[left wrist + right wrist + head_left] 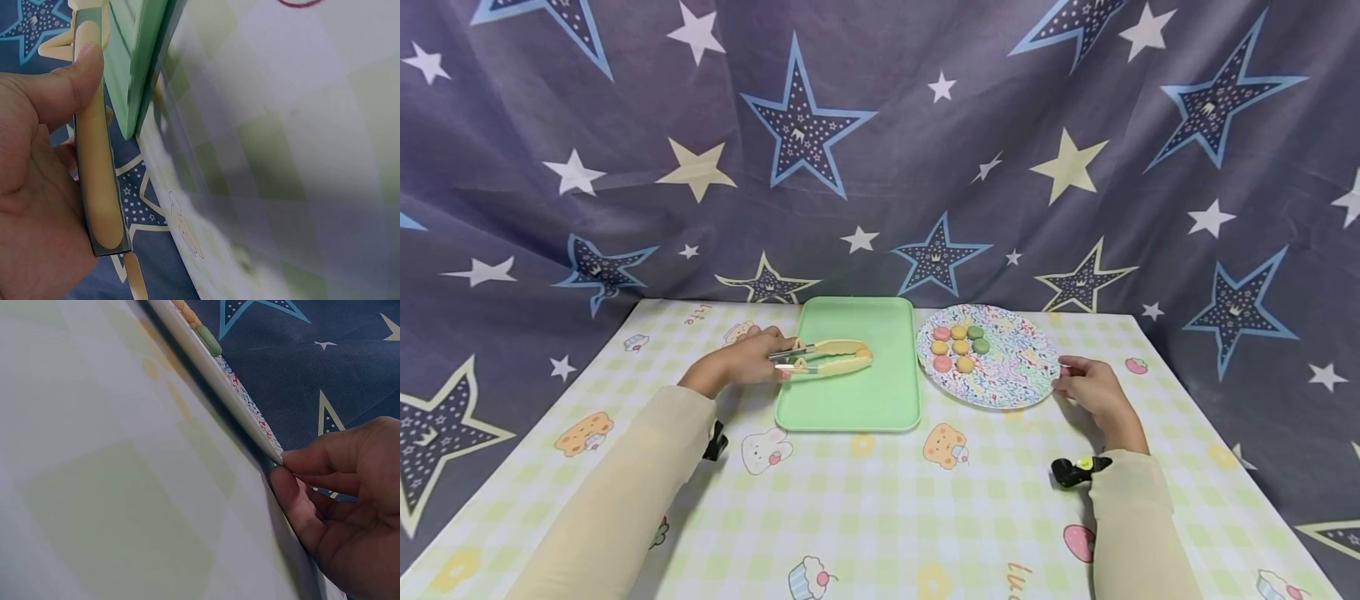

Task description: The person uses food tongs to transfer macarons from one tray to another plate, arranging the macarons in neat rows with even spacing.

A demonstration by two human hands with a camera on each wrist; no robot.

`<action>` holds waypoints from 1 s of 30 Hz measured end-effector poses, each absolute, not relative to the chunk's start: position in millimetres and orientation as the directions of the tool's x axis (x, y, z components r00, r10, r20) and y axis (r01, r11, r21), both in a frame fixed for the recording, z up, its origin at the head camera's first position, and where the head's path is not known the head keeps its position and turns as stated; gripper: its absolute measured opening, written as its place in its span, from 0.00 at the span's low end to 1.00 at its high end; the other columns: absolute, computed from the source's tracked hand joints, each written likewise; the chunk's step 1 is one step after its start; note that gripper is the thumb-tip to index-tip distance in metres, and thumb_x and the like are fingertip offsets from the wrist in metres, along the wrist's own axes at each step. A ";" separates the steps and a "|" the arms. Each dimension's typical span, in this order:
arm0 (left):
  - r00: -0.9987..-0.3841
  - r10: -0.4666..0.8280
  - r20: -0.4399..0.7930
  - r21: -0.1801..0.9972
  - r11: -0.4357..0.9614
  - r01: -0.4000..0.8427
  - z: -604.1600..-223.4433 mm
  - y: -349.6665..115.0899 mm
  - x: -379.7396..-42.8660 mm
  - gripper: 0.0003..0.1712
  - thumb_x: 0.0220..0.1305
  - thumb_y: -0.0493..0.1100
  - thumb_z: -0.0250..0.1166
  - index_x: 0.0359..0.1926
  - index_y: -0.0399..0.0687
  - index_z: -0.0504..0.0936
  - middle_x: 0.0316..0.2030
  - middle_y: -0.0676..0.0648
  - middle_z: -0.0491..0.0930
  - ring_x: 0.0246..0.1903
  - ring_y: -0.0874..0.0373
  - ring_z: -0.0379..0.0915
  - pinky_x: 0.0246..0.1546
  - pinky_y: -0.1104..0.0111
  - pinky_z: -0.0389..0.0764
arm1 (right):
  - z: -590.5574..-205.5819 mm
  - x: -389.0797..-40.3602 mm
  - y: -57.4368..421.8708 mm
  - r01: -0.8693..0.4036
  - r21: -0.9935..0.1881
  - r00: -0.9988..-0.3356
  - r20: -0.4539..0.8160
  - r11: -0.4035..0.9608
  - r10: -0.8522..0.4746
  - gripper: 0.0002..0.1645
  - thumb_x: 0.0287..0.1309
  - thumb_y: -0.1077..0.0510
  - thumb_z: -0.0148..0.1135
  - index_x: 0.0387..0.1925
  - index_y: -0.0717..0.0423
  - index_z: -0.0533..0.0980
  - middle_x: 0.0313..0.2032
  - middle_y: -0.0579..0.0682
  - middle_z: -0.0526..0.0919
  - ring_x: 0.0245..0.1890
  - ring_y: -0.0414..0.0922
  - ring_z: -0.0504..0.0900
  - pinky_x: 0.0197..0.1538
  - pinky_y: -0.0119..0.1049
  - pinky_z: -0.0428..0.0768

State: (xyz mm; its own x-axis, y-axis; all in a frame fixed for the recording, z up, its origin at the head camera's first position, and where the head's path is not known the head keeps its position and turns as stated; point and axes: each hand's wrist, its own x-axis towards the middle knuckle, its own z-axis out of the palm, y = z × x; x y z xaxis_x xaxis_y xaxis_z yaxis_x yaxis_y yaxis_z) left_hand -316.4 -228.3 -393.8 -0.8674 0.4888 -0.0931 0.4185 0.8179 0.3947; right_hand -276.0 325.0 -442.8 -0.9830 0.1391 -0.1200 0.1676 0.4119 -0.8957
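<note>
A pair of tongs (842, 364) with cream-coloured tips and metal arms is gripped in my left hand (741, 360). The tips, a little apart, point right over the light green tray (850, 408). The left wrist view shows the thumb lying along the cream-inlaid handle (100, 162). At the right, my right hand (1097, 392) pinches the rim of a speckled round plate (1011, 367) between thumb and fingertips. Several small macarons (960, 347), pink, yellow and green, lie on the plate's left half. In the right wrist view the plate's edge (250, 425) meets the fingertips.
A checked, cartoon-printed cloth (880, 517) covers the table. Behind the table's far edge hangs a dark curtain (895, 142) with stars. Tray and plate stand side by side near that edge, almost touching. A black strap mount (1078, 471) sits at the right wrist.
</note>
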 end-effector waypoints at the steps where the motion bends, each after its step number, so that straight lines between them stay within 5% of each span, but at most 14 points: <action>1: -0.868 0.488 -0.092 0.395 0.818 0.418 -393.7 -228.8 -316.3 0.39 0.66 0.44 0.69 0.73 0.35 0.68 0.57 0.36 0.74 0.48 0.45 0.62 0.55 0.47 0.64 | -442.3 -275.8 324.7 0.168 -0.894 -0.983 -0.120 0.415 0.141 0.36 0.63 0.70 0.58 0.72 0.73 0.62 0.49 0.59 0.74 0.40 0.41 0.76 0.41 0.29 0.82; 17: -0.869 0.491 -0.061 0.357 0.824 0.440 -377.9 -225.5 -323.8 0.40 0.64 0.44 0.70 0.74 0.38 0.68 0.58 0.37 0.73 0.49 0.45 0.62 0.55 0.46 0.63 | -439.7 -273.3 321.1 0.177 -0.890 -0.981 -0.123 0.421 0.151 0.36 0.64 0.71 0.58 0.72 0.74 0.61 0.50 0.61 0.74 0.40 0.41 0.77 0.41 0.29 0.81; 22: -0.859 0.509 -0.048 0.354 0.813 0.462 -366.6 -219.6 -326.1 0.39 0.65 0.44 0.69 0.74 0.36 0.67 0.63 0.32 0.70 0.60 0.35 0.61 0.64 0.40 0.57 | -440.1 -273.2 321.3 0.179 -0.888 -0.981 -0.126 0.423 0.150 0.37 0.63 0.71 0.58 0.73 0.74 0.61 0.49 0.59 0.74 0.40 0.41 0.76 0.41 0.29 0.81; 26: -0.855 0.515 -0.065 0.352 0.813 0.463 -357.9 -213.4 -327.9 0.39 0.67 0.44 0.68 0.75 0.38 0.66 0.71 0.29 0.62 0.70 0.29 0.51 0.70 0.36 0.46 | -440.3 -273.4 321.9 0.179 -0.885 -0.981 -0.127 0.430 0.148 0.37 0.63 0.70 0.58 0.72 0.74 0.61 0.48 0.59 0.74 0.39 0.41 0.75 0.40 0.29 0.81; 30: -0.848 0.526 -0.058 0.339 0.810 0.479 -350.1 -205.9 -328.8 0.39 0.66 0.43 0.69 0.75 0.39 0.67 0.68 0.30 0.66 0.66 0.32 0.56 0.69 0.39 0.49 | -440.4 -273.4 321.7 0.173 -0.883 -0.982 -0.120 0.436 0.148 0.37 0.63 0.70 0.58 0.72 0.74 0.62 0.47 0.58 0.74 0.39 0.41 0.75 0.39 0.29 0.80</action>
State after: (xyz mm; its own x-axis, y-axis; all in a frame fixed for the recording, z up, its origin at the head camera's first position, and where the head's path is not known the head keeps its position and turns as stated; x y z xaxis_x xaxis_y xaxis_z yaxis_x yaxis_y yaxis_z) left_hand -328.8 -205.9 -350.1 -0.8485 0.5260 -0.0578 0.4789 0.8097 0.3391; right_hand -273.4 321.7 -440.4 -0.9818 0.1479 -0.1196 0.1733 0.4364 -0.8829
